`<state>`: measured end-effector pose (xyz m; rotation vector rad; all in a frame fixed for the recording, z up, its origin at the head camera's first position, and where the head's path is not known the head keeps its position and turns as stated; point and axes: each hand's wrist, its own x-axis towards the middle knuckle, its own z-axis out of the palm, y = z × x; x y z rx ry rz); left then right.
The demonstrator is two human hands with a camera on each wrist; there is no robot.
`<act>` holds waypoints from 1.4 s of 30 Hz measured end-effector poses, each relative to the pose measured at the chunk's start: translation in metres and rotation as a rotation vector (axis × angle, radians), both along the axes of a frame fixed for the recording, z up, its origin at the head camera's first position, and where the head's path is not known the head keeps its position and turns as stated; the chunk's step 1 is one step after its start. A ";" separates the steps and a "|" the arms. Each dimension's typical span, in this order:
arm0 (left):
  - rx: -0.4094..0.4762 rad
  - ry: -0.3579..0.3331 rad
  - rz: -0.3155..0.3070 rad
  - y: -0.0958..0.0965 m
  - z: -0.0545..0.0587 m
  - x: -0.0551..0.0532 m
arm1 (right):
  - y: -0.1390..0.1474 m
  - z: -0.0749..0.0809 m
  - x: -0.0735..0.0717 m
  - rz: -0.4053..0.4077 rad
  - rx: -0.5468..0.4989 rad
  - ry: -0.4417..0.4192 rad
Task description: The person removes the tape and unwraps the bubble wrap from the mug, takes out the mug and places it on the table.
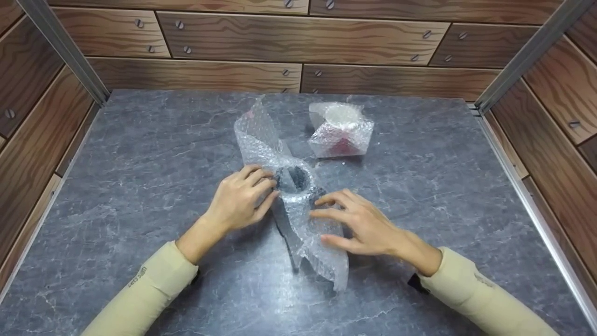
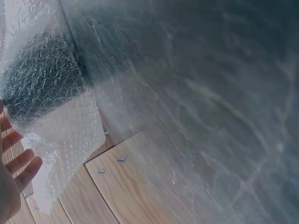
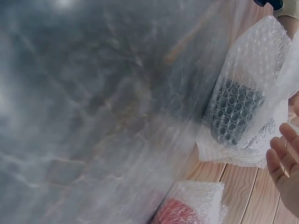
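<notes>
A dark, round, cup-like thing [image 1: 297, 179] stands in a loose sheet of bubble wrap [image 1: 261, 135] at the middle of the table. The wrap flares out behind it and in front of it; in the left wrist view the dark body [image 2: 44, 77] shows through the bubbles. My left hand [image 1: 242, 193] has its fingertips at the left side of the wrapped thing, fingers loosely bent. To the right, my right hand [image 1: 361, 221] is spread with its fingers over the front flap of wrap. In the right wrist view, those fingers [image 3: 280, 154] are apart from each other.
Behind and to the right stands a second bubble-wrapped bundle [image 1: 343, 133], with a pale round top and red showing through. The grey marbled table [image 1: 140, 196] is bounded by wood-patterned panels [image 1: 298, 39] and metal side posts [image 1: 70, 51].
</notes>
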<state>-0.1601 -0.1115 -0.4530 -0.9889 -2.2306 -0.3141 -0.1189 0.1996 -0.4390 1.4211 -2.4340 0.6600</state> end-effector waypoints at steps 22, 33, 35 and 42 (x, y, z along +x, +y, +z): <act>0.017 -0.011 -0.009 0.001 0.000 0.000 | -0.023 0.012 -0.030 -0.011 -0.019 0.106; 0.011 -0.014 -0.006 0.000 0.000 0.001 | -0.029 0.011 -0.039 -0.013 0.001 0.136; 0.013 -0.015 -0.006 0.000 0.000 0.001 | -0.029 0.010 -0.040 -0.013 0.002 0.146; 0.017 -0.010 -0.006 0.001 -0.001 0.001 | -0.033 0.008 -0.042 -0.006 0.004 0.161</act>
